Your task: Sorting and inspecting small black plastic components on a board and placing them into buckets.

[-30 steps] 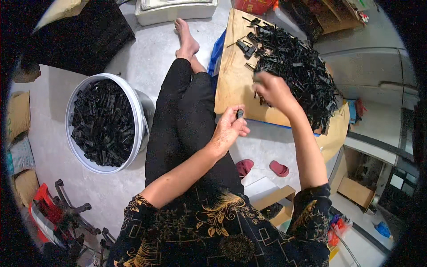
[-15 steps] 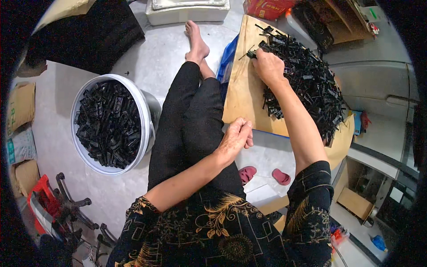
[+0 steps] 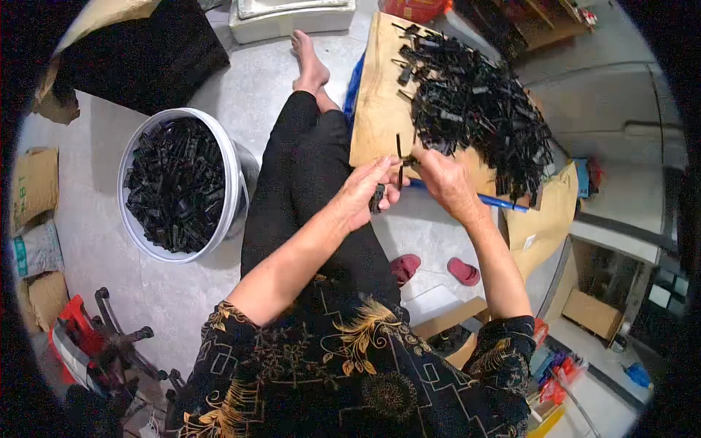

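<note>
My two hands are close together at the near edge of a wooden board (image 3: 374, 102). In the curled fingers of my left hand (image 3: 358, 196) is a small black plastic part (image 3: 377, 198). A thin black strip (image 3: 399, 144) stands upright at that hand's fingertips. My right hand (image 3: 447, 181) is closed beside it, pinching a small dark piece mostly hidden by the fingers. Beyond the hands, a large heap of black plastic parts (image 3: 467, 102) covers much of the board, with a few lying apart on its left side.
To my left stands a white bucket (image 3: 228, 157) filled with similar black parts. A white foam box (image 3: 292, 25) is at the far side. Red slippers (image 3: 463, 271) and an open cardboard box (image 3: 456, 321) lie near my right side. A chair base (image 3: 120, 332) stands lower left.
My right hand has come back from the heap toward my left hand. The left fingers have loosened from a fist, and a black part now shows in them. The view has shifted slightly.
</note>
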A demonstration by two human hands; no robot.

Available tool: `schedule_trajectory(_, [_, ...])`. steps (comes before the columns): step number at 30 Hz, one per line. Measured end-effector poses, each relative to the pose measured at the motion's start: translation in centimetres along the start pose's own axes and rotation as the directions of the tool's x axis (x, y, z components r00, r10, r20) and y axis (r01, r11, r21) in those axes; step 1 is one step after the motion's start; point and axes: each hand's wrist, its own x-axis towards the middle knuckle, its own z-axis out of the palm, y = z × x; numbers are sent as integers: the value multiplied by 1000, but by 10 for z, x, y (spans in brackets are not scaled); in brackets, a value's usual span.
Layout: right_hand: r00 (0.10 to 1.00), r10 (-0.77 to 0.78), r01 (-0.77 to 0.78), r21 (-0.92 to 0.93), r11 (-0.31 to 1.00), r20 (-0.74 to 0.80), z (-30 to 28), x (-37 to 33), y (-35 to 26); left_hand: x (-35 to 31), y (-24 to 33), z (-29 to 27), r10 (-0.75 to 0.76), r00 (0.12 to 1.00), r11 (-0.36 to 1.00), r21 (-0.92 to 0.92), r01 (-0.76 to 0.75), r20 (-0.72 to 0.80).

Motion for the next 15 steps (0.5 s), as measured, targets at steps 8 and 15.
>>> schedule_trajectory(8, [991,-134,130,-148,980,-15,-3,-44,-24,-11,-9,4,-159,969,982,134,135,188])
schedule_trajectory(15, [986,-44,53,56,997,-158,16,-57,-27,-13,-15,1,-219,938,972,-18,232,268])
